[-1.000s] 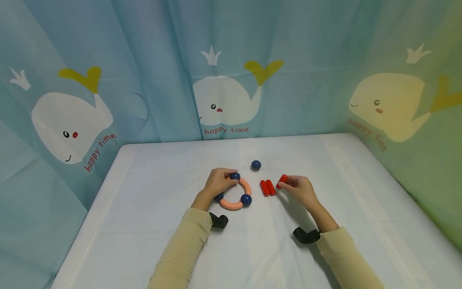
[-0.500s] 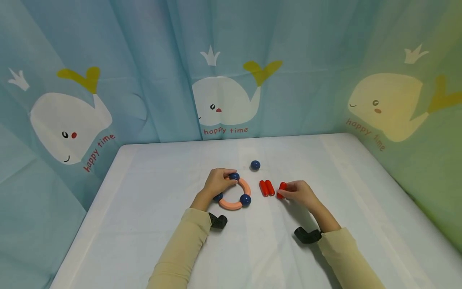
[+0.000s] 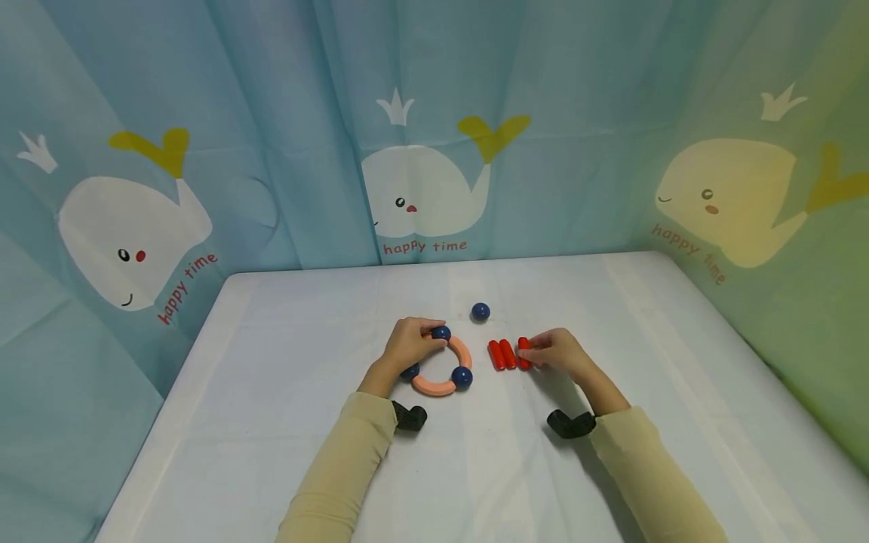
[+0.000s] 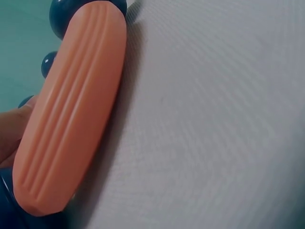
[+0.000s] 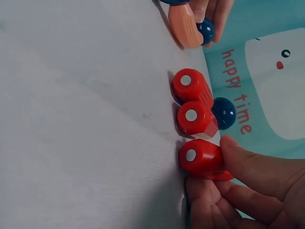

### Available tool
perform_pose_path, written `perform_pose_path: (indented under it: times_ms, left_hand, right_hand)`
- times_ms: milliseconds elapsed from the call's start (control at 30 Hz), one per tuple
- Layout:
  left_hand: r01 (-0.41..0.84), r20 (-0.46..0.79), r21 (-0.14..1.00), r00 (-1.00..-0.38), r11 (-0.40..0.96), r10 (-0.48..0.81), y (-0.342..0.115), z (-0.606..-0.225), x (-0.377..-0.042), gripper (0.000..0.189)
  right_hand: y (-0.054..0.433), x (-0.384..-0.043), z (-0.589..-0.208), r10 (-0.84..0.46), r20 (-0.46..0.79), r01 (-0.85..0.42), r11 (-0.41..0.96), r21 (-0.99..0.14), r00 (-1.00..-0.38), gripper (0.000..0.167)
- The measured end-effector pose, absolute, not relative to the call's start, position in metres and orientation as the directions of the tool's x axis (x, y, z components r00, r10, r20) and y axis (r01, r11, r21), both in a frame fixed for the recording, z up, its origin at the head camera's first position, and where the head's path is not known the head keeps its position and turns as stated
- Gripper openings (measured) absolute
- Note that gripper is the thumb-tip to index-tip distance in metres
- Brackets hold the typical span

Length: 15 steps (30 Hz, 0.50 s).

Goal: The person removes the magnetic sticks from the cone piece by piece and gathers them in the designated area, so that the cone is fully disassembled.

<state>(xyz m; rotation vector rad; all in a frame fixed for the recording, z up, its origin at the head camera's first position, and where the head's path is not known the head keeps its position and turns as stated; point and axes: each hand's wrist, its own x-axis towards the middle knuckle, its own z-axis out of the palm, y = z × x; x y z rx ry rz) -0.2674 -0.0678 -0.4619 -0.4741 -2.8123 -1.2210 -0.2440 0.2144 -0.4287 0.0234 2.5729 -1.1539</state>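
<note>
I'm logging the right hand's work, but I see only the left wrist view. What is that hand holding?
Observer: The right hand pinches one red stick.
Operator: Anything lying beside that stick?
Observer: Yes, two more red sticks lie side by side on the white table, just to its left.
Operator: Any markings on their ends?
Observer: In the right wrist view, the end of each of the three facing that camera shows a pale round disc.
</note>
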Motion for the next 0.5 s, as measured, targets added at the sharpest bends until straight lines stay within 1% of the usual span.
perform_pose_path:
  times_ms: [133,267,500]
  left_hand:
    - [0.296,0.158,0.708,-0.951,0.641,0.264,-0.068,-0.462,-0.267,0.036]
    - [0.293,0.154,0.709,-0.952,0.641,0.265,-0.068,-0.460,-0.267,0.036]
    - [0.314,0.163,0.662,-0.946,0.680,0.279,-0.068,-0.460,-0.267,0.037]
  right_hand:
    - [0.213,-0.250,-0.429,-0.098,-0.305,0.162,0.673,-0.721,-0.947,0.039]
    - [0.210,-0.254,-0.428,-0.067,-0.317,0.190,0.679,-0.709,-0.946,0.040]
    - [0.204,-0.253,-0.429,-0.032,-0.321,0.212,0.689,-0.693,-0.947,0.040]
